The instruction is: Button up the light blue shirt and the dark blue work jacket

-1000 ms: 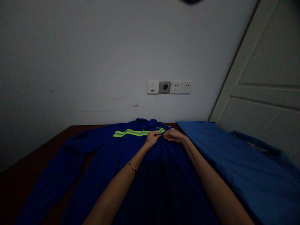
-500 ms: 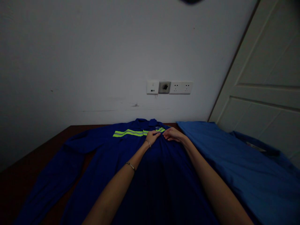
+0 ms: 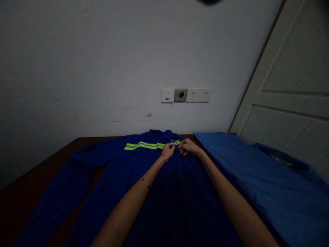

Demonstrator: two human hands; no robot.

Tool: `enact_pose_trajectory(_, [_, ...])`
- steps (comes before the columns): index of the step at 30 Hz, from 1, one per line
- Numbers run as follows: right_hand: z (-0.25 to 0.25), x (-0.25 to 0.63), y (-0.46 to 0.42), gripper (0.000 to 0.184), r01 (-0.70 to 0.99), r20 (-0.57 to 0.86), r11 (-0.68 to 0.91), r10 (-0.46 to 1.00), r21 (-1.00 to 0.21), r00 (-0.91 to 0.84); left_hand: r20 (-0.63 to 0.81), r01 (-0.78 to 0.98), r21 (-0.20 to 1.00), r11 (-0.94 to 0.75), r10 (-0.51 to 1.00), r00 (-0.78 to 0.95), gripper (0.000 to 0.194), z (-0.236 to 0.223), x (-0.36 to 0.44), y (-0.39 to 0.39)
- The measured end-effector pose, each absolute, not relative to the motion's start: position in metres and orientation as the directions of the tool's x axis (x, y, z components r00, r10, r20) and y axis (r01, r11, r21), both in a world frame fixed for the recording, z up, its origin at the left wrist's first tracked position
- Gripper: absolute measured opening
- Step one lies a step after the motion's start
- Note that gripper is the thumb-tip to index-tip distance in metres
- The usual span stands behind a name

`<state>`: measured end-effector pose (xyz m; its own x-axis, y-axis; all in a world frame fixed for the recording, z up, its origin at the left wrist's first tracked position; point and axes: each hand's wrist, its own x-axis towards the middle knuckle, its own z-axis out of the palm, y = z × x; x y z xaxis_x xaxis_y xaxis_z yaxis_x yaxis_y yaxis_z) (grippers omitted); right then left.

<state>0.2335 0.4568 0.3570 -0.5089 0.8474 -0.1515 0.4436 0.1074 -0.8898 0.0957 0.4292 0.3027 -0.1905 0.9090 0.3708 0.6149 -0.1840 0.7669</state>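
A dark blue work jacket with yellow-green reflective stripes across the chest lies spread out, its collar toward the wall. My left hand is closed, pinching the jacket's fabric at the chest, just below the stripe. Close beside it on the right, my right hand has its fingers bent together on the same part of the chest. Folds in the cloth run down from between the hands. Whatever small part lies between the fingertips is too small and dark to make out.
Under the jacket is a dark reddish-brown table. A lighter blue garment lies to the right, beside a pale panelled door. Sockets are set in the white wall behind the table.
My right hand's fingers have shifted slightly at the chest, and my left hand has moved a touch. The jacket lies almost the same.
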Motion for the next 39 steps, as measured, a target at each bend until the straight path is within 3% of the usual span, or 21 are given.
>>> enact_pose_trajectory(6, [0.357, 0.228, 0.456, 0.016, 0.485, -0.113, 0.167, 0.861, -0.858, -0.496, 0.358, 0.604, 0.78, -0.164, 0.909, -0.216, 0.02, 0.302, 0.096, 0.43])
enact_pose_trajectory(14, [0.353, 0.234, 0.465, 0.011, 0.508, -0.041, 0.276, 0.849, -0.816, -0.527, 0.369, 0.366, 0.888, -0.277, 0.906, -0.21, 0.016, 0.307, 0.096, 0.424])
enact_pose_trajectory(23, [0.351, 0.235, 0.467, 0.008, 0.473, 0.047, 0.413, 0.79, -0.778, -0.611, 0.359, 0.294, 0.913, -0.284, 0.9, -0.247, 0.012, 0.303, 0.093, 0.426])
enact_pose_trajectory(35, [0.356, 0.246, 0.473, 0.009, 0.455, 0.093, 0.404, 0.819, -0.793, -0.566, 0.304, 0.336, 0.921, -0.196, 0.9, -0.311, 0.011, 0.301, 0.094, 0.43])
enact_pose_trajectory(39, [0.37, 0.25, 0.471, 0.005, 0.357, 0.144, 0.365, 0.845, -0.86, -0.516, 0.297, 0.326, 0.926, -0.191, 0.902, -0.313, 0.011, 0.301, 0.094, 0.431])
